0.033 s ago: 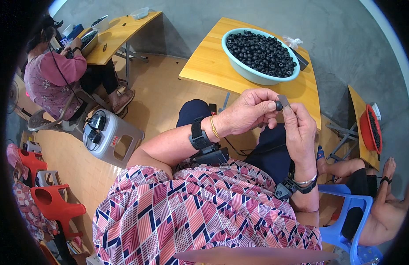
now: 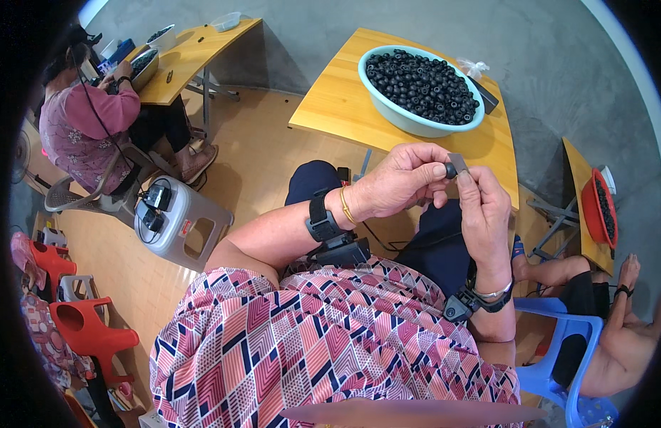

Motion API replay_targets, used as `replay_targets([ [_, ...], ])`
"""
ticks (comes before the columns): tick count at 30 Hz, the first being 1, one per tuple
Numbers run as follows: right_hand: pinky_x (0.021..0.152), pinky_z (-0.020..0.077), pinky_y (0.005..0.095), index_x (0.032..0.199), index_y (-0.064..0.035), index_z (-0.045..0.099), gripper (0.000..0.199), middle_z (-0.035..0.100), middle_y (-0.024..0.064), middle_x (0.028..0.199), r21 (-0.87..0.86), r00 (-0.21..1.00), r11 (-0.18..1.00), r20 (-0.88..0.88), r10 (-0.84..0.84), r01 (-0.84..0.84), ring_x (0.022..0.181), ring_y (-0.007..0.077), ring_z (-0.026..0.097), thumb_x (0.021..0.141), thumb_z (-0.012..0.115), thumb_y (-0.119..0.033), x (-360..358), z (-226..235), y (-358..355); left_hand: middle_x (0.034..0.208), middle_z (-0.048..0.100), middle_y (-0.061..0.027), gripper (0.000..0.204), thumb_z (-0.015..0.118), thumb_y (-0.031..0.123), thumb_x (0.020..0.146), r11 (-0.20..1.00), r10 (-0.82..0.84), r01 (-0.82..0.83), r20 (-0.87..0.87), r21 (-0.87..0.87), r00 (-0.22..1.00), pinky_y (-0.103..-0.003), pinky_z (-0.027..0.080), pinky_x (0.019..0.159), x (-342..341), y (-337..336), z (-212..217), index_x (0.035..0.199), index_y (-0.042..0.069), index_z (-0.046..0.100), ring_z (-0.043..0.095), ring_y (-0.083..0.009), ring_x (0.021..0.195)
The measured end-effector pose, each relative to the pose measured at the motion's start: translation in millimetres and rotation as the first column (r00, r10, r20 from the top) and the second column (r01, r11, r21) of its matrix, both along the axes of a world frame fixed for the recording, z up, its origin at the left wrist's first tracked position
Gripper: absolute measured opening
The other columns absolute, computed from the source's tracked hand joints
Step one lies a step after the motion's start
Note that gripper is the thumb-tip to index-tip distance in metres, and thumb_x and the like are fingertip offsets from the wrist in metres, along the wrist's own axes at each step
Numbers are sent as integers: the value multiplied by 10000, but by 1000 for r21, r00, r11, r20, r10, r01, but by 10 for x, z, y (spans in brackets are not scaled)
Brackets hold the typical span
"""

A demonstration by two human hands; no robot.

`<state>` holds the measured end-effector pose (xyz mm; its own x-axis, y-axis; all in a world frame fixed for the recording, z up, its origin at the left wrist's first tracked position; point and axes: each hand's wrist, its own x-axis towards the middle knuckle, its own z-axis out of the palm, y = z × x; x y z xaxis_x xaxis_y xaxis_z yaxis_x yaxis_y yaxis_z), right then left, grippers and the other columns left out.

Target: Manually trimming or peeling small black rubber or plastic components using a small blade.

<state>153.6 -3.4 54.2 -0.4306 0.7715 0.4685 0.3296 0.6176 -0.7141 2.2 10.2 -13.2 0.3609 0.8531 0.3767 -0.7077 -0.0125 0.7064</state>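
Note:
Between thumb and fingers, my left hand pinches a small black round piece, like those in the basin. My right hand is closed on a small flat grey blade, its thumb pressed along the lower end. Blade and piece meet, or nearly so; the exact contact is too small to tell. Both hands are over my lap, just in front of the wooden table. On that table, beyond my hands, a light blue basin holds a heap of black ring-shaped pieces.
A dark box-like object and a clear plastic bag lie beside the basin. To the left, a grey stool carries black chargers, near a person seated at another table. At right are a red basin, a blue chair and another person.

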Motion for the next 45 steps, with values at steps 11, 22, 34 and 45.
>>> replay_targets([
  [11, 483, 290, 202, 806, -16, 535, 186, 435, -27, 608, 11, 999, 1000, -50, 7, -7, 561, 40, 353, 900, 490, -169, -5, -115, 50, 832, 561, -65, 182, 490, 140, 894, 1000, -7, 7, 20, -23, 1000, -263, 479, 643, -10, 13, -30, 1005, 4, 537, 547, -148, 684],
  [22, 511, 362, 225, 771, -3, 517, 179, 511, 26, 626, -23, 997, 997, -19, 72, -72, 558, 83, 452, 895, 479, -126, 19, -237, 80, 832, 585, -75, 175, 496, 101, 883, 991, 134, -136, -132, -8, 982, -250, 493, 630, -11, -11, 10, 1001, -16, 550, 576, -137, 677],
  [34, 584, 424, 227, 856, 10, 528, 113, 574, 51, 702, -101, 963, 989, -257, 78, -107, 617, 111, 530, 868, 523, -102, 73, -261, 82, 735, 528, -32, 208, 540, 157, 868, 998, -7, 14, 104, -58, 995, -240, 484, 593, -6, -25, 38, 989, -10, 560, 520, -109, 632],
  [45, 560, 459, 265, 943, -13, 538, 172, 585, 91, 785, 338, 994, 941, -94, 54, -19, 652, 183, 579, 785, 606, -15, -13, -220, 105, 879, 611, -111, 220, 551, 171, 861, 999, -31, 33, 56, -33, 998, -234, 472, 585, -12, -39, 11, 987, -8, 572, 566, -134, 663],
])
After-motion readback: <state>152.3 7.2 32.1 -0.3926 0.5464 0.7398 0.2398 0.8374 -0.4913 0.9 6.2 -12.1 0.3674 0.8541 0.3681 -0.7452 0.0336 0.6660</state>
